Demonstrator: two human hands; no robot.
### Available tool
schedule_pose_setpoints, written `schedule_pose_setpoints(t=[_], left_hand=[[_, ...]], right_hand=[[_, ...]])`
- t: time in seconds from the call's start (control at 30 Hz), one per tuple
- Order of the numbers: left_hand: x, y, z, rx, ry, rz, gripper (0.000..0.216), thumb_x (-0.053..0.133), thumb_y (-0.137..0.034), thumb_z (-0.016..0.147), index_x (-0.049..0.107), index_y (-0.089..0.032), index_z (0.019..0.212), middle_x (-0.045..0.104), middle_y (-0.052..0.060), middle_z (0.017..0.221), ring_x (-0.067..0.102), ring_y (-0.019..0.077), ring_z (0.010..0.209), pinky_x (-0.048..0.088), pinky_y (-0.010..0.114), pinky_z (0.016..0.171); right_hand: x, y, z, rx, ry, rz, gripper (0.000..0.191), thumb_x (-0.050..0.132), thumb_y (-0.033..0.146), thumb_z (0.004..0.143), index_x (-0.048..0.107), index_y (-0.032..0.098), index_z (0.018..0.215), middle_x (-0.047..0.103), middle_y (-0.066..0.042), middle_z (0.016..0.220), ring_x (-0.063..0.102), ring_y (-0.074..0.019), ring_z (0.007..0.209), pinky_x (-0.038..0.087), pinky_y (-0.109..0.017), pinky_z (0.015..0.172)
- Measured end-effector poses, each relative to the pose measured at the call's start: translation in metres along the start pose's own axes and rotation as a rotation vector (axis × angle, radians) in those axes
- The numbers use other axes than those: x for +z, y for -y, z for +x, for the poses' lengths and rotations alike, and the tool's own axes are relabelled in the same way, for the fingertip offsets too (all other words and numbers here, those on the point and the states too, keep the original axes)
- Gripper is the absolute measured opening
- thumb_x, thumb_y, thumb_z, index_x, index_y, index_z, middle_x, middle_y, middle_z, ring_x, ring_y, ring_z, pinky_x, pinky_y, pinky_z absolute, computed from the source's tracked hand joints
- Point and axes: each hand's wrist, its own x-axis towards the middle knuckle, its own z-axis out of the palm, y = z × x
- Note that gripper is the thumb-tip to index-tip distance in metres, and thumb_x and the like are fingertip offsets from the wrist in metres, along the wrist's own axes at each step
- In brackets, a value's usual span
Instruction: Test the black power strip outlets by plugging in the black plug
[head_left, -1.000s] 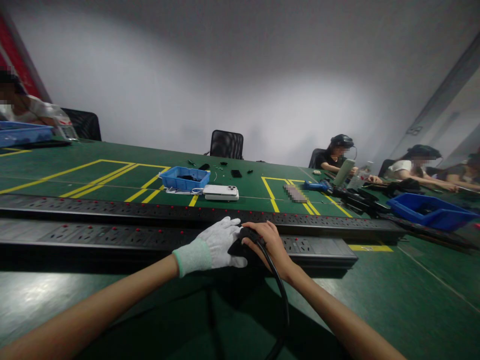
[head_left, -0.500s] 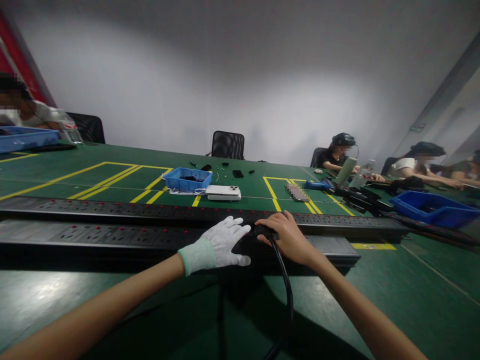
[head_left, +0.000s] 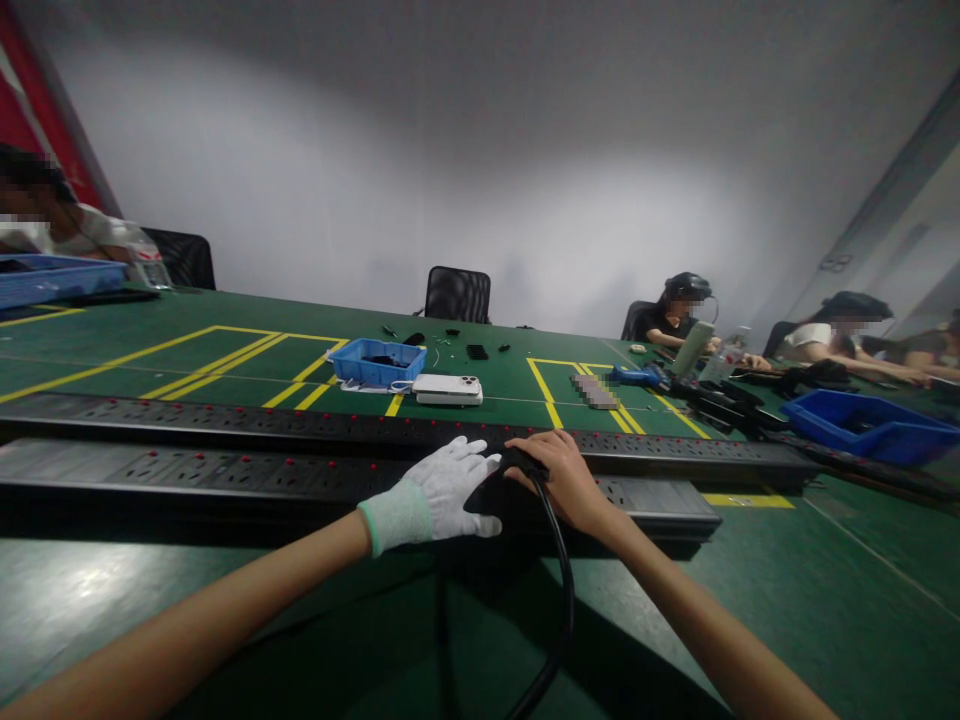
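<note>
My left hand (head_left: 450, 490), in a white glove with a green cuff, lies over the near black power strip (head_left: 247, 475) with its fingers spread and thumb apart. My bare right hand (head_left: 561, 475) is closed around a black plug (head_left: 529, 464) at the strip, just right of the gloved fingertips. From the plug a thick black cable (head_left: 566, 570) curves down towards me. Whether the plug's pins sit in a socket is hidden by my fingers. A second long power strip (head_left: 300, 425) with small red dots runs parallel behind the near one.
Beyond the strips lie a light blue tray (head_left: 379, 376), a white power bank or phone (head_left: 448, 389) with a cable, and another phone (head_left: 596, 391). A dark blue bin (head_left: 870, 450) stands at the right. Co-workers sit along the green table's (head_left: 247, 350) far sides.
My right hand and the plug have shifted slightly left, closer to the gloved hand. The cable has swung left with them. My left hand has stayed nearly still.
</note>
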Motion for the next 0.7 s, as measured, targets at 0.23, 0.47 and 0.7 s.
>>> schedule_pose_setpoints(t=[0.23,0.47,0.7], left_hand=[[-0.002,-0.002,0.001,0.003,-0.006,-0.008,0.087,0.030,-0.077,0.075,0.049,-0.008,0.124,0.051,0.019,0.127,0.038,0.0320,0.125,0.024,0.045,0.106],[-0.001,-0.002,0.002,0.005,-0.018,-0.004,0.088,0.030,-0.077,0.075,0.047,-0.008,0.126,0.051,0.019,0.128,0.039,0.0323,0.125,0.024,0.046,0.106],[0.001,-0.003,0.001,-0.001,-0.033,0.000,0.088,0.030,-0.077,0.075,0.046,-0.008,0.127,0.050,0.019,0.129,0.038,0.0318,0.126,0.024,0.046,0.106]], right_hand=[[-0.008,0.018,0.001,-0.062,0.136,0.048,0.032,0.056,0.038,0.086,0.057,0.025,0.115,0.064,-0.004,0.099,0.053,-0.0192,0.102,0.024,-0.045,0.101],[-0.019,0.026,0.002,-0.053,0.176,-0.012,0.032,0.052,0.037,0.088,0.056,0.024,0.117,0.064,-0.006,0.100,0.052,-0.0216,0.104,0.021,-0.050,0.101],[-0.022,0.026,0.004,-0.061,0.190,-0.056,0.032,0.052,0.038,0.088,0.057,0.023,0.116,0.064,-0.007,0.098,0.053,-0.0222,0.103,0.024,-0.050,0.100]])
